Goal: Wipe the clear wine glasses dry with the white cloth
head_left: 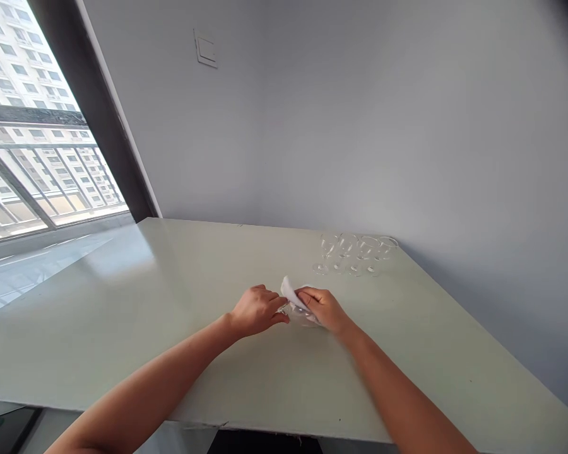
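While both hands meet at mid-table, the entry runs from the grip outward. Right hand (322, 309): fingers bent over, pinching a white paper tissue (289, 293) against a clear glass (303, 317). Left hand (258, 311): fingers curled, tips against the same glass from the other side, apparently holding it, though the exact contact is partly hidden. The glass sits low between the hands, near the tabletop, its shape mostly obscured; whether it touches the surface cannot be told. Judged handling: light, thin-walled, fragile, slippery when wiped; best held by the bowl with gentle pressure, not by any thin stem. Beyond: four stemmed wine glasses (355, 254), upright in a row near the far edge of a pale green tabletop (123, 302). Further off: a window (28, 126) at left, a wall switch (206, 49) above.
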A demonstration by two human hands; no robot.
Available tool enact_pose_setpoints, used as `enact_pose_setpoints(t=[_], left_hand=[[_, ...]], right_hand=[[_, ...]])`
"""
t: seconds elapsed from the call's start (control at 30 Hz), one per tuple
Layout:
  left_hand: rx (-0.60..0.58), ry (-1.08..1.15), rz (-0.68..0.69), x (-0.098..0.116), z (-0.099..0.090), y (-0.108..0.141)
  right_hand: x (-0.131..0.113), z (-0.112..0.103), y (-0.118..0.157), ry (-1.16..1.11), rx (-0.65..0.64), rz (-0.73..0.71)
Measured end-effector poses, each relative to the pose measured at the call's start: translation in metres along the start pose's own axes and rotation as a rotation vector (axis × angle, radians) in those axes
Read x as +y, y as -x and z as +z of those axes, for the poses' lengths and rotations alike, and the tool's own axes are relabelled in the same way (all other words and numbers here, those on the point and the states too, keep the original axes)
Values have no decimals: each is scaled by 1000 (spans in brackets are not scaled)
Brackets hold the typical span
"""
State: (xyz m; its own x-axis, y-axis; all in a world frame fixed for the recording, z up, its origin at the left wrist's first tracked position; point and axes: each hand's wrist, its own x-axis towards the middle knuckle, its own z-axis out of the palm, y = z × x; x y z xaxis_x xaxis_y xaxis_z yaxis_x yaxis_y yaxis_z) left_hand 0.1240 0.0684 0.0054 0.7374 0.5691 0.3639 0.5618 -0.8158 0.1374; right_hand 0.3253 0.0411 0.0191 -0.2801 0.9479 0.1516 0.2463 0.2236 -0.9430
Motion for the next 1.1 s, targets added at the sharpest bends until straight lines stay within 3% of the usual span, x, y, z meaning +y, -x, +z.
enact_pose_setpoints(t=[0.07,0.13,0.3,0.47,0.73,1.1], left_hand=[[7,62,-64,1,1,0],[14,119,-150,2,3,-1],[79,221,-359,6,8,-3],[190,214,-413,15,12,-4],[249,228,-469,24,22,-4],[261,601,-501,44,22,-5]], right_hand=[[7,-5,-4,-336,-24,176],[13,-4,-8,-635,34,287],[19,14,-13,-997,249,363],[9,28,-7,-979,271,264],[-8,39,4,-848,227,122],[-16,56,13,-676,298,42]])
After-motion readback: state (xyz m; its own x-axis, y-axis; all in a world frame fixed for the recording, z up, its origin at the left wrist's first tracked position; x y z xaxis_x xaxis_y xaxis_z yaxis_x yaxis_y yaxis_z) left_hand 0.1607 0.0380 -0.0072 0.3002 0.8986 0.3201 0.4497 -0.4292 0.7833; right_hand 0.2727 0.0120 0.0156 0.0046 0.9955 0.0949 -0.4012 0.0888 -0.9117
